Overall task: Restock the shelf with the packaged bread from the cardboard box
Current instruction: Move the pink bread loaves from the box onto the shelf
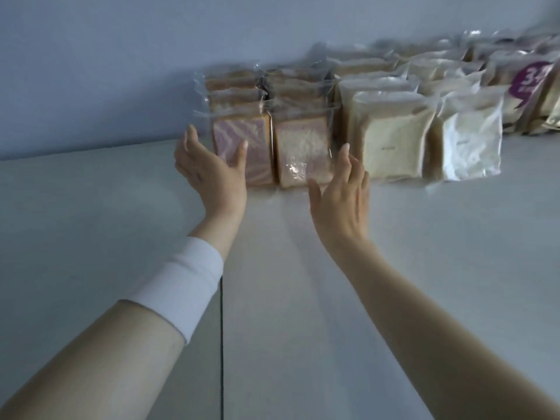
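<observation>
A: Forearms lowest in frame, both reaching up over the white shelf (91, 222). One wears a white sleeve band (178, 286), the left.
B: Hands?
A: Wide grip on the left hand (209, 174), fingers straight and spread, nothing in it. Its thumb overlaps the front purple-swirl pack (257, 140); contact, can't tell.
B: Other one?
A: Same for the right hand (339, 195): grip wide, empty, fingertips by the right edge of the pale-crumb pack (300, 147). Touching or not, unclear.
B: Bread location?
A: Those two packs stand upright, side by side, at the shelf's back, with more lined up behind them toward the wall (121, 71). Rows of white-bread packs (394, 140) just right of them. Blurred purple label (528, 78) far right. Thin dark seam (221, 344) runs down the shelf below the left wrist.
</observation>
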